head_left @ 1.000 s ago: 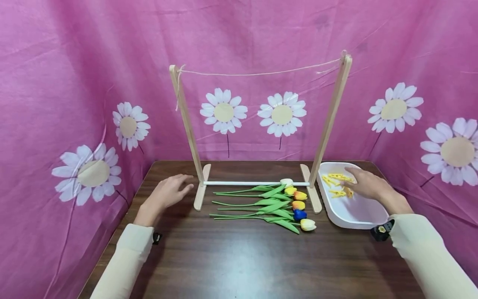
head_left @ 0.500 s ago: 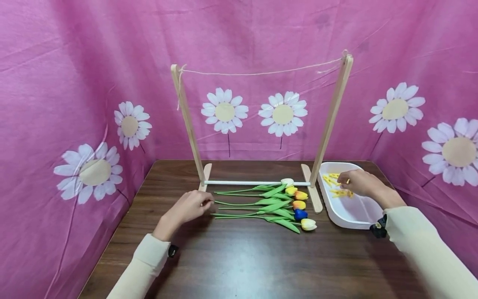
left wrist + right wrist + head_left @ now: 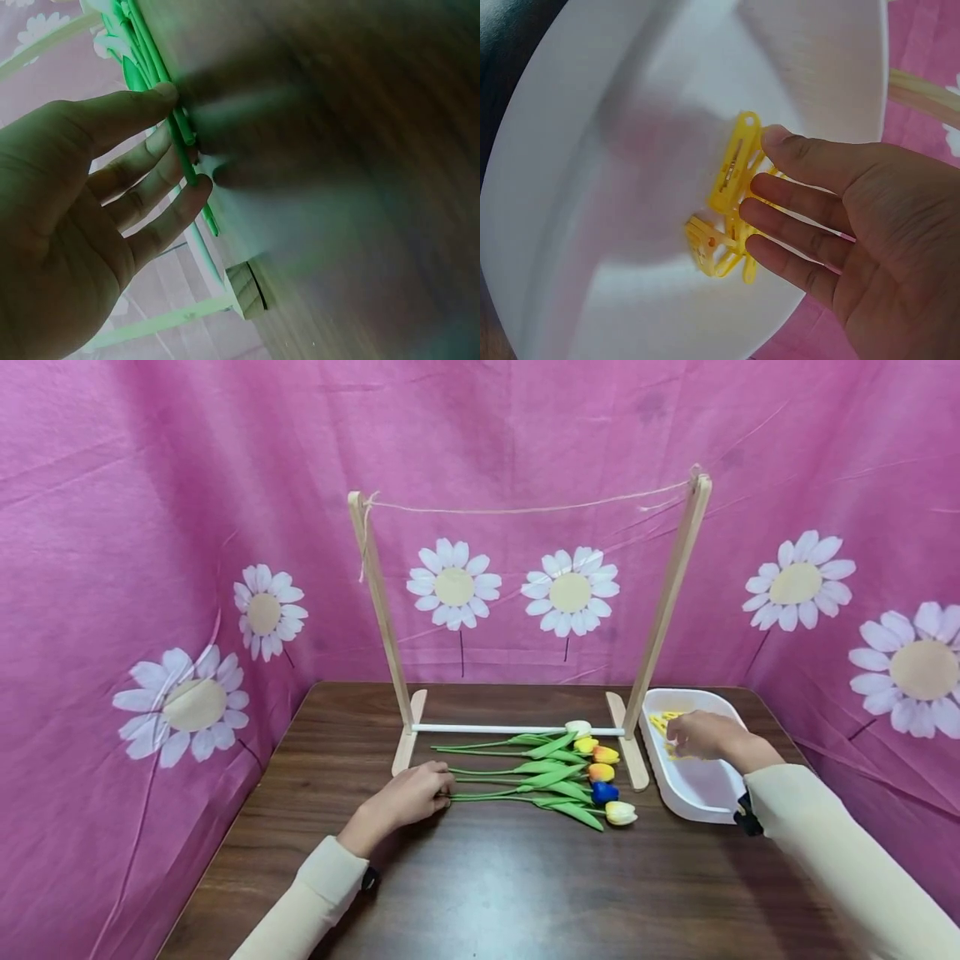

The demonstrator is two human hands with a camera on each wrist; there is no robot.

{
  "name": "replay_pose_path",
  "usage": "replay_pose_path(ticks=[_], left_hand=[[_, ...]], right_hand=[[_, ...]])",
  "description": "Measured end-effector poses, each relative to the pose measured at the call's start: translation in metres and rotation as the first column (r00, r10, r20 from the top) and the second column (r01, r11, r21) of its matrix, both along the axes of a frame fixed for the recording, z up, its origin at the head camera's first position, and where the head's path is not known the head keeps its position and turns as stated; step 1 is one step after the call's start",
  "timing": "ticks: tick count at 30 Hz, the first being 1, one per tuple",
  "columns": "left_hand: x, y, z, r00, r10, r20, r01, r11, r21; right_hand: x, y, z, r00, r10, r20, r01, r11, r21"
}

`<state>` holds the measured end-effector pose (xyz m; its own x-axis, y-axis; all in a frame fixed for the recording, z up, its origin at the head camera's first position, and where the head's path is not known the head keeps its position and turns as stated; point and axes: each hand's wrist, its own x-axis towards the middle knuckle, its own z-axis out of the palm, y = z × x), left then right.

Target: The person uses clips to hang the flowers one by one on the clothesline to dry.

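Note:
In the head view, artificial tulips with green stems and white, yellow, orange and blue heads lie side by side on the table. My left hand is at their stem ends. The left wrist view shows green stems between the thumb and the fingers of that hand, which pinches them. My right hand reaches down into a white tray. Yellow clothespins lie there in a small heap, the thumb right at the edge of one and the loosely extended fingers beside the others.
Behind the tulips stands a wooden frame with a string tied across its top and a white rod low down. A pink cloth printed with daisies hangs around the brown table.
From beside the frame's left foot, my left hand has come right and nearer to the tulip stem ends. My right hand has moved left and lower over the clothespins, its fingers now pointing down.

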<state>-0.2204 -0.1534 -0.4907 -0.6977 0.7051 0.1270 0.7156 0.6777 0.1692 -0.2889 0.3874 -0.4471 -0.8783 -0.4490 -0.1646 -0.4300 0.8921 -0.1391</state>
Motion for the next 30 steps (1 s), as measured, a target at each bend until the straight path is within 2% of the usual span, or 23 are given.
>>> replay_pose_path(ticks=[4, 10, 14, 17, 20, 30], left_hand=[[0.0, 0.002, -0.002, 1.0, 0.008, 0.002, -0.008, 1.0, -0.013], [-0.002, 0.004, -0.003, 1.0, -0.007, 0.01, 0.007, 1.0, -0.017], [-0.003, 0.004, -0.004, 0.997, -0.037, -0.064, 0.038, 0.999, 0.008], [-0.003, 0.004, -0.005, 0.987, -0.064, -0.149, 0.067, 0.998, 0.016], [-0.003, 0.005, -0.006, 0.979, -0.077, -0.187, 0.078, 0.997, 0.002], [-0.002, 0.008, -0.006, 0.994, -0.054, -0.094, 0.051, 0.998, -0.032]], right_hand=[[-0.003, -0.001, -0.006, 0.999, -0.023, 0.046, 0.022, 0.999, 0.03], [-0.003, -0.003, -0.006, 0.997, -0.029, 0.071, 0.026, 0.999, 0.046], [-0.001, -0.006, -0.003, 0.997, -0.019, 0.078, 0.014, 0.998, 0.058], [0.0, -0.007, -0.001, 0.996, -0.024, 0.083, 0.019, 0.998, 0.066], [0.0, -0.008, 0.0, 0.996, -0.033, 0.085, 0.027, 0.997, 0.074], [0.001, -0.009, 0.001, 0.991, -0.069, 0.112, 0.063, 0.996, 0.057]])
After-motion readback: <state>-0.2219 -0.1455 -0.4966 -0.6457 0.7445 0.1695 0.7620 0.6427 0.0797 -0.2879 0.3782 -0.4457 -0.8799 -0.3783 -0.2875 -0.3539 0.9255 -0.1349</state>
